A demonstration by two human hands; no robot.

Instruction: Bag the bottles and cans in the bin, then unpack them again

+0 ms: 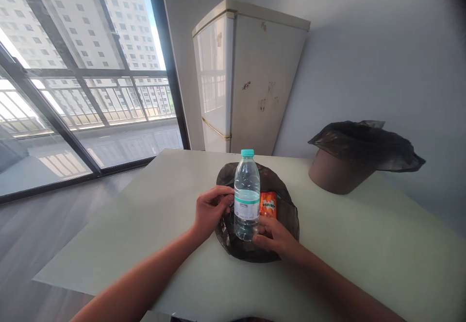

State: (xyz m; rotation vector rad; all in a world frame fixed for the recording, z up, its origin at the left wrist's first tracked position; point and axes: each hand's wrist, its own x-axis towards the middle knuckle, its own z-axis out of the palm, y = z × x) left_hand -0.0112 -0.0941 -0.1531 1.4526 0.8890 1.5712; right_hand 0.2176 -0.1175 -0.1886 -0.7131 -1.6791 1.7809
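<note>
A clear plastic bottle (247, 209) with a turquoise cap and a white label is over a round, spread black plastic bag (271, 253) on the table. My right hand (278, 240) is at the bottle's lower right side, thumb in front and fingers curled against it. On the other side, my left hand (214, 209) has its fingers pinched together at the bag's left edge, close to the bottle. Just right of the bottle an orange Mirinda pack (268, 205) lies on the bag, its lower end partly hidden by my right hand.
The pale green table (145, 225) spreads beneath everything. At its right stands a brown bin (333, 171) with a black bag (367, 144) over its mouth. Behind are a worn white fridge (267, 79) and a grey wall. Large glass doors (91, 84) are at left.
</note>
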